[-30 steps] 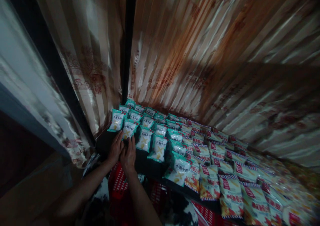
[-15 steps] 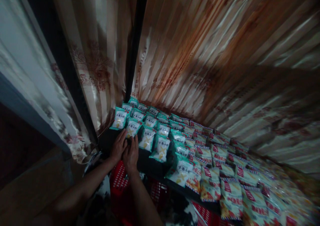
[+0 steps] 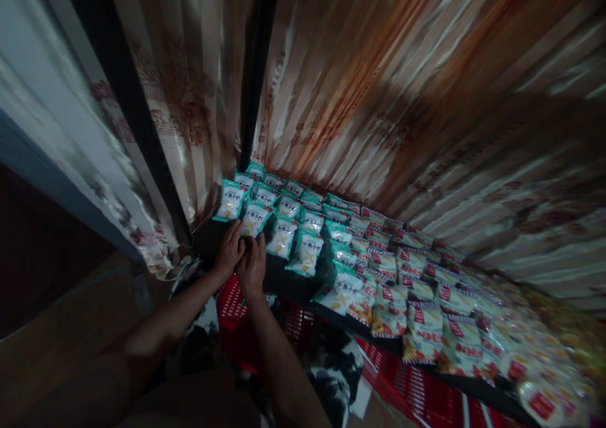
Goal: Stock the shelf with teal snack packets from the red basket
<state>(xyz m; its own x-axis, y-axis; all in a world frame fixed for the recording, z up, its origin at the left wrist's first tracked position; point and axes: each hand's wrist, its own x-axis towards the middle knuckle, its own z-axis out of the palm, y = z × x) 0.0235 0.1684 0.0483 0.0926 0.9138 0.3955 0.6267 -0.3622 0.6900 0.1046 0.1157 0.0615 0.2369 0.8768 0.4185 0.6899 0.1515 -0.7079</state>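
Observation:
Both hands are close together at the front edge of a dark shelf (image 3: pixel 284 280). My left hand (image 3: pixel 230 251) has its fingertips at the lower left of a green-and-white snack bag (image 3: pixel 255 218). Beside it, my right hand (image 3: pixel 252 265) reaches up to the same bag's lower edge, fingers bent and a little apart. Dim light hides whether either hand grips the bag. More green-and-white bags stand upright in rows around it, one (image 3: pixel 230 199) to the left and another (image 3: pixel 282 237) to the right.
Rows of white-and-red snack bags (image 3: pixel 423 330) and round clear packs (image 3: pixel 542 396) continue to the right. Red baskets (image 3: pixel 234 308) sit below the shelf edge. Patterned curtains (image 3: pixel 360 100) hang behind, with a dark post (image 3: pixel 258 68) at the corner.
The view has shifted, so the shelf and bags appear higher, and more of the red baskets shows at lower right. My hands stay at the same bag, with little visible change.

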